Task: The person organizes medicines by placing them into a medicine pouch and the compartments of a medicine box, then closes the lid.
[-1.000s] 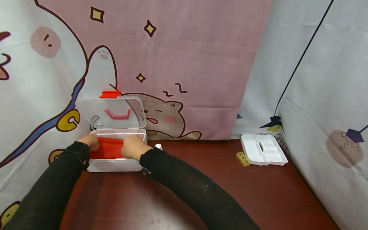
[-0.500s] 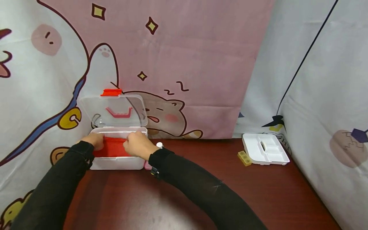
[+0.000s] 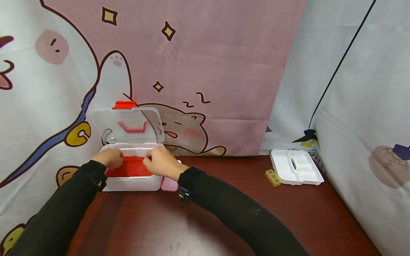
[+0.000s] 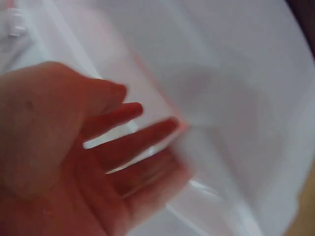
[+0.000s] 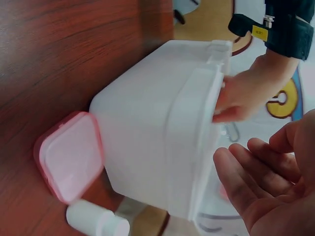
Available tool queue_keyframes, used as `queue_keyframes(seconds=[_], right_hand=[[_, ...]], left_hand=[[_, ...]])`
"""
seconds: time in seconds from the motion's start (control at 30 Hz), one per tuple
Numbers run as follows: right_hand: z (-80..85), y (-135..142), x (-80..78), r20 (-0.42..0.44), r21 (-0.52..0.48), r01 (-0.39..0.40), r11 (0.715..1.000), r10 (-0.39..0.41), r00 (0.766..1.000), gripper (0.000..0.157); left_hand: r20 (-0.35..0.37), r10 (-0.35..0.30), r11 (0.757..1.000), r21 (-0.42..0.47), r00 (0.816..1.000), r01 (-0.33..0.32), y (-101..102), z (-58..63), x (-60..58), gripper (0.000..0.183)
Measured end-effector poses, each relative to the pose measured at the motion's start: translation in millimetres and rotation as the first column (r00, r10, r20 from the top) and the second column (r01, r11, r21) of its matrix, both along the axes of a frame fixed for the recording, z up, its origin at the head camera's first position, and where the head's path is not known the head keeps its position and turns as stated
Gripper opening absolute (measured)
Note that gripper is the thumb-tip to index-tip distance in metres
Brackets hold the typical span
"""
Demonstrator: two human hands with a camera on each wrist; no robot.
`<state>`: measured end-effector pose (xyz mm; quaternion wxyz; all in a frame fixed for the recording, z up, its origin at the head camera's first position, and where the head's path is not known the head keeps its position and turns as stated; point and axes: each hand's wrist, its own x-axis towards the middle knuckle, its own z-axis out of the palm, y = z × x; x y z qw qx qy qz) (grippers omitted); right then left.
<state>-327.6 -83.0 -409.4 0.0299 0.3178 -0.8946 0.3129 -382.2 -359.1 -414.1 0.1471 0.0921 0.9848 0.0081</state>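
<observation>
A white plastic box (image 3: 132,184) stands at the table's left with its clear lid (image 3: 128,137) tipped up behind it. The lid carries a pink handle (image 3: 132,128) and an orange-red latch (image 3: 124,105). Inside lies a flat red piece (image 3: 129,167), probably an insert. My left hand (image 3: 112,157) hovers over the box's left end; the left wrist view shows its fingers (image 4: 138,140) loosely spread and holding nothing. My right hand (image 3: 161,163) is above the right end. In the right wrist view its fingers (image 5: 234,172) are gently bent, nothing between them.
Beside the box's right end lie a small pink-rimmed box (image 5: 74,155) and a white bottle (image 5: 93,219). Farther right on the brown table (image 3: 224,199) are a white compartment tray (image 3: 304,167) and a small yellow case (image 3: 273,177). Printed cloth (image 3: 224,78) hangs behind.
Both hands have risen off the red piece and shifted right, and their grip on it is released. The red piece sits in the box; the small pink-rimmed box now shows more.
</observation>
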Motion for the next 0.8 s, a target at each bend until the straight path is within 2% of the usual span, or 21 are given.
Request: queue_keyframes(seconds=[0.07,0.13,0.23,0.3,0.37,0.47,0.57,0.63,0.8], right_hand=[[5.2,11,1.9,-0.015,-0.017,-0.002,1.000,0.002,1.000,0.026],[10.1,26,2.7,-0.014,-0.035,0.000,0.999,0.000,1.000,0.024],[17.0,53,3.7,0.025,-0.077,0.011,0.997,-0.009,1.000,0.022],[21.2,74,6.0,0.060,-0.098,0.030,0.995,-0.024,0.998,0.023],[23.9,96,8.8,0.089,-0.117,0.048,0.992,-0.038,0.995,0.023],[23.5,130,15.0,0.148,-0.149,0.085,0.985,-0.063,0.987,0.024],[14.7,164,25.1,0.247,-0.171,0.117,0.978,-0.072,0.966,0.023],[3.6,187,34.5,0.317,-0.168,0.142,0.976,-0.083,0.945,0.022],[-31.6,246,59.6,0.441,-0.139,0.196,0.971,-0.116,0.890,0.023]], left_hand=[[-0.100,0.000,0.997,0.073,0.995,0.007,9,9.9,6.1,0.033],[-0.194,-0.006,0.990,0.134,0.981,0.033,23,22.4,13.5,0.034],[-0.328,-0.008,0.971,0.223,0.945,0.086,54,40.4,24.8,0.030],[-0.410,-0.034,0.954,0.259,0.912,0.151,82,50.2,33.0,0.027],[-0.464,-0.060,0.931,0.293,0.884,0.217,113,58.0,42.8,0.025],[-0.469,-0.098,0.882,0.368,0.878,0.296,160,64.0,59.0,0.022],[-0.427,-0.142,0.828,0.443,0.893,0.344,201,57.7,70.6,0.021],[-0.396,-0.170,0.805,0.472,0.903,0.359,224,45.2,74.8,0.021],[-0.280,-0.201,0.790,0.521,0.939,0.325,276,-1.5,82.5,0.022]])
